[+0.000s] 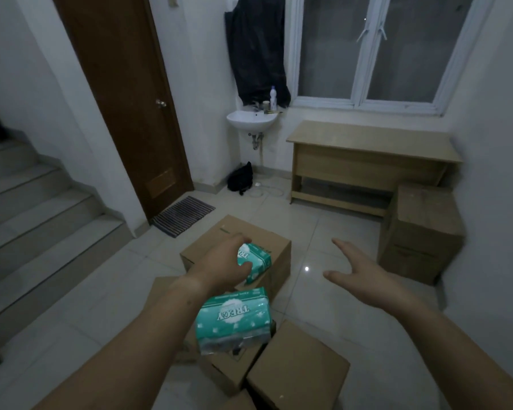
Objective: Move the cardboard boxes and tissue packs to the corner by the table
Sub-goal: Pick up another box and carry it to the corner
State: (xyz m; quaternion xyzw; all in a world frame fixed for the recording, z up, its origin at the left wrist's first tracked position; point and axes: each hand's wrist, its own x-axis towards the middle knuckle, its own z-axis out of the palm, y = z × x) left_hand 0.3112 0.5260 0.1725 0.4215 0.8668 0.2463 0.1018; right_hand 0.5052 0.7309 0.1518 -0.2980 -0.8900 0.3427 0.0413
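My left hand (224,263) is closed around a green tissue pack (256,261) that rests on top of a closed cardboard box (267,241) in the middle of the floor. A second green tissue pack (233,319) lies nearer to me on another cardboard box (231,371). A further box (298,368) sits at the lower right of that one. My right hand (357,273) hovers open above the tiles, holding nothing. Stacked cardboard boxes (421,232) stand in the corner to the right of the wooden table (370,143).
A staircase (33,208) rises on the left. A brown door (125,99) with a striped mat (184,216) is ahead. A wall sink (251,119) and a black bag (241,178) sit left of the table. White tiled floor lies between the boxes and table.
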